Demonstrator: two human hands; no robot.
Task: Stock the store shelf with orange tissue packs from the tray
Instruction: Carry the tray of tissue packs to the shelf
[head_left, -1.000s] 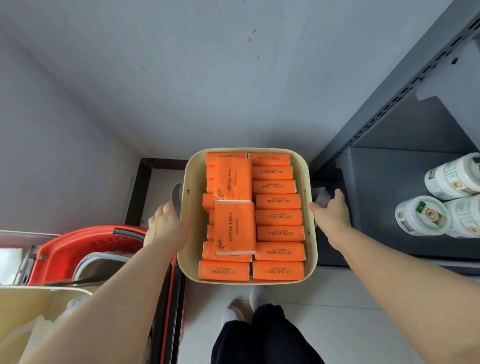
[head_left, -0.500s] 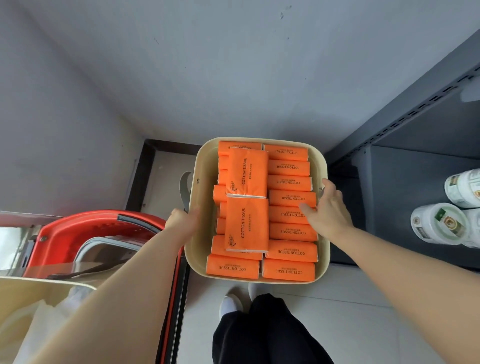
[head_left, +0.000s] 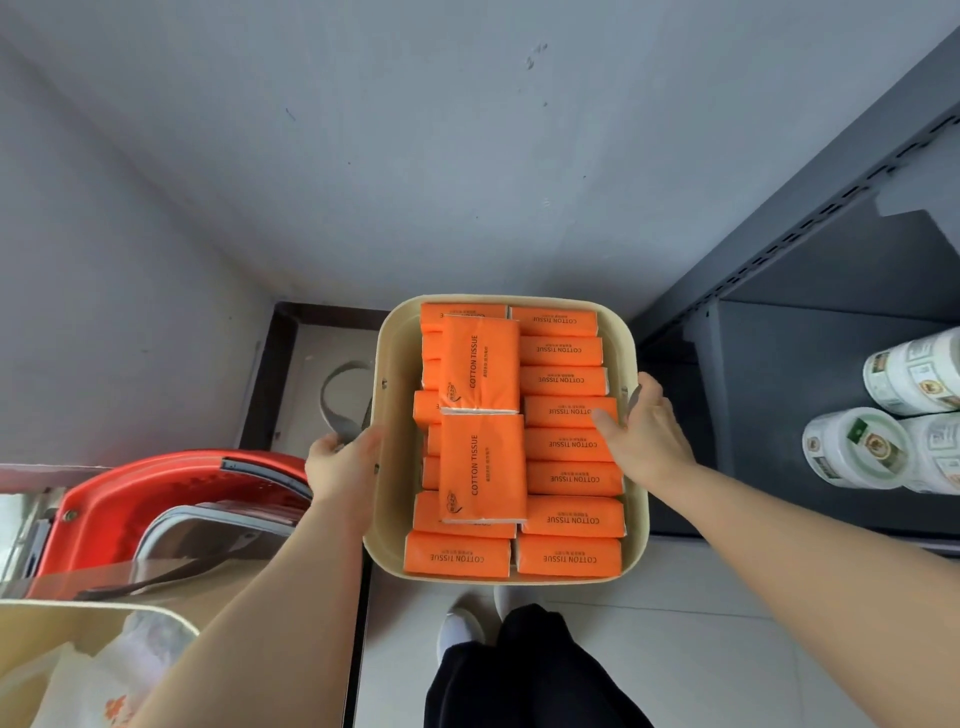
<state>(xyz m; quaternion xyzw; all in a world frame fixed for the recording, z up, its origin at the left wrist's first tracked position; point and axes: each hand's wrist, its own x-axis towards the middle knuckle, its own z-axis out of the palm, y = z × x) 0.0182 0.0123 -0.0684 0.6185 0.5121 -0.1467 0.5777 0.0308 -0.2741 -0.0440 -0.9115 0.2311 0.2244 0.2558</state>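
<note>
The left hand (head_left: 345, 462) is gripping the left edge of the beige tray (head_left: 397, 343), fingers curled around it. The right hand (head_left: 647, 439) is clasping the right rim, thumb lying over the orange tissue packs (head_left: 480, 467) filling the tray. Just beside it to the right, the dark shelf (head_left: 779, 395) is holding white jars (head_left: 854, 447).

we see thin glossy plastic film, faintly creased, on the orange rectangular tissue packs (head_left: 480, 371). the rounded beige tray (head_left: 394, 364) looks like smooth matt plastic, its grey loop strap (head_left: 328, 402) woven cloth. the dark grey slotted shelf (head_left: 769, 374) is matt painted metal. the red basket (head_left: 130, 499) is shiny moulded plastic; the pale floor tiles (head_left: 727, 649) look smooth with a dull sheen.
</note>
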